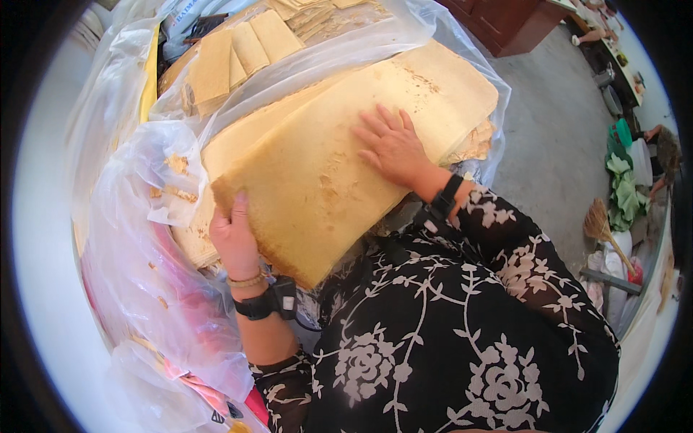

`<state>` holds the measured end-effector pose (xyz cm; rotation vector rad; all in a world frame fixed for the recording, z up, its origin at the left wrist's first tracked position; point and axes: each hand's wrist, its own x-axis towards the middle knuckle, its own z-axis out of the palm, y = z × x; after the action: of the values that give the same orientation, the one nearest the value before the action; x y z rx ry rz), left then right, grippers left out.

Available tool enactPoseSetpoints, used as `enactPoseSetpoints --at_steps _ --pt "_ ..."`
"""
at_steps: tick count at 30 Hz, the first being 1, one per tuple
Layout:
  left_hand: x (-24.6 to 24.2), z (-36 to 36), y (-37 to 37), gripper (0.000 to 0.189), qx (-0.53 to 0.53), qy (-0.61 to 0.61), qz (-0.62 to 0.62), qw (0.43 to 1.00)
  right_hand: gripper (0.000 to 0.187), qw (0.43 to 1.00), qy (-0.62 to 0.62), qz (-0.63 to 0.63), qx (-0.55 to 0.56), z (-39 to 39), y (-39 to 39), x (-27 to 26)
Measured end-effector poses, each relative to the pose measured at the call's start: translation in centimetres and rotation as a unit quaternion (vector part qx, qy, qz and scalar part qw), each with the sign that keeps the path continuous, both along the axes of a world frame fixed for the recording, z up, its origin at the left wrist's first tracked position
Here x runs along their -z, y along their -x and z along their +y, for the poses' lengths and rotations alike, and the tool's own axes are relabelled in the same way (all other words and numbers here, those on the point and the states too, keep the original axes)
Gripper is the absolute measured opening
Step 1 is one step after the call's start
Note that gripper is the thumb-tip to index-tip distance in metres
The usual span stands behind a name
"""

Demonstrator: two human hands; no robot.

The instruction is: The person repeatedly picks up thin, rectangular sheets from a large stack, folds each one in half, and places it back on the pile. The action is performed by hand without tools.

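A large yellowish, thin sheet with brown stains lies at a slant over a stack of similar sheets. My left hand grips its darker near-left corner, thumb on top and the other fingers hidden beneath. My right hand rests palm down on the sheet's right half, fingers spread. Torn flaky pieces stick out under the stack at the right. The sheet's near edge reaches towards my body; what supports the stack is mostly hidden.
Smaller rectangular pieces lie beyond the stack, partly around clear plastic sheeting. More plastic with crumbs covers the left side. A dark red cabinet stands beyond. At the right are a straw broom, containers and another person's arm.
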<state>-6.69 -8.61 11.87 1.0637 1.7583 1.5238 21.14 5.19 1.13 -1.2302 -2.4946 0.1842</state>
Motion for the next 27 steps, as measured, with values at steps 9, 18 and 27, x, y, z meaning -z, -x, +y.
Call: enactPoseSetpoints --at_steps 9,18,27 --pt "-5.8 -0.3 -6.2 0.026 0.121 -0.025 0.329 0.936 0.055 0.999 -0.030 0.000 0.011 1.2 -0.3 1.4" --pt "-10.4 -1.8 -7.6 0.025 0.168 0.017 0.379 0.910 0.031 0.993 -0.036 0.079 0.081 3.4 -2.1 1.1" --pt "-10.1 -3.0 -9.3 0.030 0.214 -0.077 0.396 0.889 0.024 0.965 -0.076 0.211 0.136 2.3 -2.2 1.3"
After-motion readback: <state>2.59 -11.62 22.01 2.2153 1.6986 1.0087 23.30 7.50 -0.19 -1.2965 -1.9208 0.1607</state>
